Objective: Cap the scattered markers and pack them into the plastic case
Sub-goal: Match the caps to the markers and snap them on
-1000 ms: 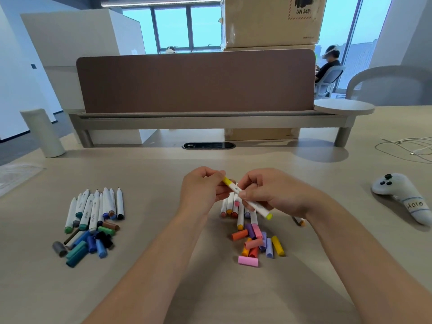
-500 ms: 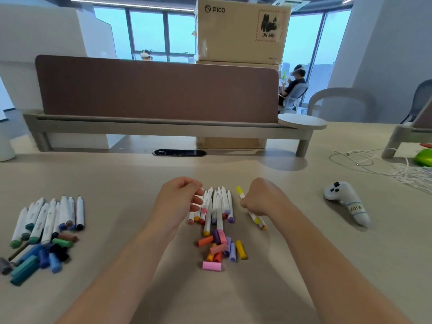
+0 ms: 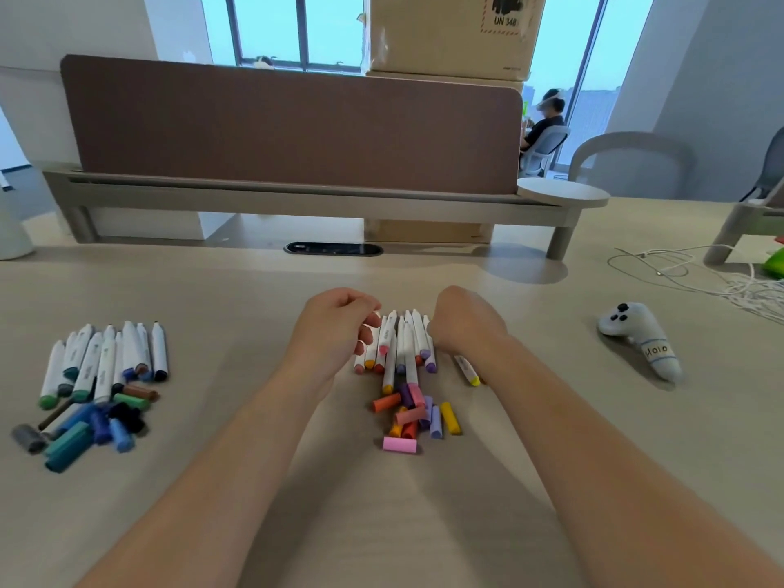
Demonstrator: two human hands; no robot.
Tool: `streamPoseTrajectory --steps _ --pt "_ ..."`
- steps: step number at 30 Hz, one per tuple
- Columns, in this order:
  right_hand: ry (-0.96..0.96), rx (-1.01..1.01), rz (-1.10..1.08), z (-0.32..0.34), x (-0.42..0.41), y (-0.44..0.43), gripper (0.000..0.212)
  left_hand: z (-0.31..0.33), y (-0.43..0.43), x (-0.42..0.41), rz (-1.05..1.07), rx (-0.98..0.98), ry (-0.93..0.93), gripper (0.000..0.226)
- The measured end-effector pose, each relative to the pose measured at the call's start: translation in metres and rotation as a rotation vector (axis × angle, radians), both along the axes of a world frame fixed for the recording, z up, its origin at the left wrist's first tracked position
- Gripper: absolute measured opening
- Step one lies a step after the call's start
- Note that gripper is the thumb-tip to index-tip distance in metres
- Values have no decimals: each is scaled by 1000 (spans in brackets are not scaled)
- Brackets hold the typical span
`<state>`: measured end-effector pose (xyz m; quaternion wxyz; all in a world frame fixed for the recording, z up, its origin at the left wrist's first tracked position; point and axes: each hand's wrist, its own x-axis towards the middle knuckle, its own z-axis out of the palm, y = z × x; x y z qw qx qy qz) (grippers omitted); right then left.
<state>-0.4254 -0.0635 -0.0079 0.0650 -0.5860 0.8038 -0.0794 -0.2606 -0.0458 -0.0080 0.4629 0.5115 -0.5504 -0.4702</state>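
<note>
**Step in hand.** This is judged to be capping, with packing not begun. 2 sets lie on the table (image 3: pixel 594 460). The centre markers (image 3: pixel 403 345) lie in a row at mid-table, tips toward the far edge. The warm caps (image 3: pixel 413 413) are heaped loose just nearer the front edge. Toward the left edge, the left markers (image 3: pixel 102 358) lie with the cool caps (image 3: pixel 89 426) piled against them. With this many caps loose, most of the task is judged to remain.

**Hands.** The left hand (image 3: pixel 335 328) hovers at the left side of the centre row, fingers curled, fingertips at or on the barrels. I cannot tell whether it holds anything. The right hand (image 3: pixel 464 320) is fisted at the right side of the row, knuckles up. A yellow marker (image 3: pixel 466 369) runs out from beneath it toward the front edge. Whether it is gripped or merely lying there cannot be told.

**Next move.** It calls for picking 1 marker, finding the cap of matching colour in the heap and pressing it on squarely.

**Not determinable.**
- The plastic case is not in view.
- Both palms are hidden.
- Which marker ends are bare is too small to judge.
- The cool caps are blurred.
- A controller (image 3: pixel 640 339) and a cable (image 3: pixel 679 269) lie toward the right edge.
</note>
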Motion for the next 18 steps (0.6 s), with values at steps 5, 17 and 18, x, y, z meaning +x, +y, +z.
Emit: streamPoseTrajectory --steps 5,17,18 --pt "55 155 29 5 8 -8 10 2 4 2 -33 -23 -99 19" --pt "14 171 17 9 5 -1 15 -4 11 -3 -207 -186 -586 15" --pt "-17 153 13 10 3 0 16 -4 12 -4 -236 -195 -651 13"
